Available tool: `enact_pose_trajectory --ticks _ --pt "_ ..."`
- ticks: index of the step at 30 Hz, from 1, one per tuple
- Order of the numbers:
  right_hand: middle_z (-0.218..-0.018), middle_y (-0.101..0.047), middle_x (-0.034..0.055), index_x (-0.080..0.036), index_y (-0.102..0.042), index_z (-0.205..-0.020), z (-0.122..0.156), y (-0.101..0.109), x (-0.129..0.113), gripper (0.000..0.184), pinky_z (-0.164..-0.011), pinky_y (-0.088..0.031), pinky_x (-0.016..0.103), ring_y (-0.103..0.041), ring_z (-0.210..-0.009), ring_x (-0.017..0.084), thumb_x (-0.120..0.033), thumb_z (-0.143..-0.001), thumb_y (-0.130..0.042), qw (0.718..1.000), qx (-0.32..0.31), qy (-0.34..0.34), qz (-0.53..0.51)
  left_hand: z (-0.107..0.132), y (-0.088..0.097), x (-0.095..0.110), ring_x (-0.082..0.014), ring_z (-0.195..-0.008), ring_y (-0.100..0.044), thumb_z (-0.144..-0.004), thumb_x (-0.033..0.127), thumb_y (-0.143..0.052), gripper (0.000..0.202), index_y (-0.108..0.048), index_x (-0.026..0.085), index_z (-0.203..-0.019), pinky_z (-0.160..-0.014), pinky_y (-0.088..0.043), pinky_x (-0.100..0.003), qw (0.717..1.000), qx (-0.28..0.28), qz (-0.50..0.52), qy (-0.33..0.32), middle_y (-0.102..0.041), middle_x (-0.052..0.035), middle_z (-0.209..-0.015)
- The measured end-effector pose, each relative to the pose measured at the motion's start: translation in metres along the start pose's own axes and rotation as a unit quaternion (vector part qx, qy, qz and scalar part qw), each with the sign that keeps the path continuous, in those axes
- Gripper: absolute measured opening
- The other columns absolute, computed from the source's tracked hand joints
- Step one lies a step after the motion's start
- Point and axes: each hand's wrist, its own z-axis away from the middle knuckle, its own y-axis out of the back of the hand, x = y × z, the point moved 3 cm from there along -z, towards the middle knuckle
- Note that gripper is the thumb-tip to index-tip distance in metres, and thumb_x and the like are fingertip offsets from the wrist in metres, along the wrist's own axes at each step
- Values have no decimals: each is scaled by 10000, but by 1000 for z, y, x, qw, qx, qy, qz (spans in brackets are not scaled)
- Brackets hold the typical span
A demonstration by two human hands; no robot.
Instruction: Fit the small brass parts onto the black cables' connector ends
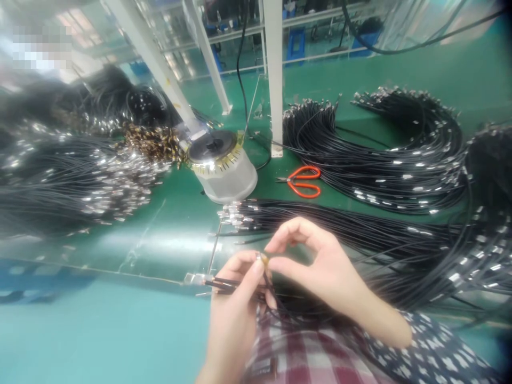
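Green bench (pixel 168 234) strewn with cable bundles (pixel 400 165); left hand (pixel 234 314) grips a few cable ends (pixel 228 284) while right hand (pixel 320 266) pinches a small brass fitting (pixel 264 258) at one tip, apparently seating it, which calls for careful alignment.

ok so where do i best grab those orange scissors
Take the orange scissors by the handle loops, coming from above on the right. They lie flat on the green table, with the loops toward the black cable coil and the short metal tips pointing left.

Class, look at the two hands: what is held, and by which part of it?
The left hand and the right hand together pinch a thin black cable at its metal-tipped end, between their fingertips.
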Motion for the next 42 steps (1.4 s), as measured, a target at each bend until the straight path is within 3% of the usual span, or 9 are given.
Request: enact_pose_trajectory --ticks 5,9,15,26,37,42 --pt "-723 -655 -23 -210 -522 -753 0 -1 1 221 -718 -517 298 -618 -699 140 -99 -745 -713 999 9 -19 -28 1 1 0 -84 -432 -553 -773 201 -726 79 -672 179 -827 -406 -446 -166 1000 -6 1 14 -654 18 -612" --pt "-718 -633 -29 -206 -514 -748 -1 -1 2 232 -716 -506 282 -598 -695 129 -64 -732 -697 999 6 -35 -41 1 2 0 -78 -435 -549 -739 221 -754 237 -639 201 -944 -419 -408 -149 999 -16 -7 30 -640 29 -611" --pt "-726 -594 -36 -196 -522 -751 -2 -4 2 215 -717 -484 267 -567 -701 117 -39 -743 -668 999 -12 -6 -33 -2 2 -2 -56 -455 -528 -646 116 -792 255 -635 189 -833 -442 -415 -136 999 -26 3 37 -630 46 -633" --pt "-707 -616 -49 -211 -468 -765 0 -7 6 245 -708 -478 280 -582 -662 114 -69 -785 -667 997 -14 -14 -72 -5 5 -8 -57 -457 -536 -657 152 -812 154 -664 154 -615 -476 -422 -137 995 -28 53 84 -658 18 -567" --pt "-615 -662 -60 -224 -404 -739 -2 -8 2 341 -667 -464 297 -612 -590 132 -17 -738 -675 998 1 -49 -44 1 5 -10 -59 -521 -524 -757 181 -749 134 -679 151 -646 -504 -398 -137 1000 -10 13 25 -664 13 -634" --pt "-625 -649 -62 -228 -394 -740 -1 -9 0 337 -644 -471 289 -603 -575 128 -35 -748 -670 997 11 -35 -65 2 3 -8 -60 -493 -520 -766 181 -739 149 -660 159 -642 -475 -387 -140 1000 -2 -5 13 -654 24 -601"
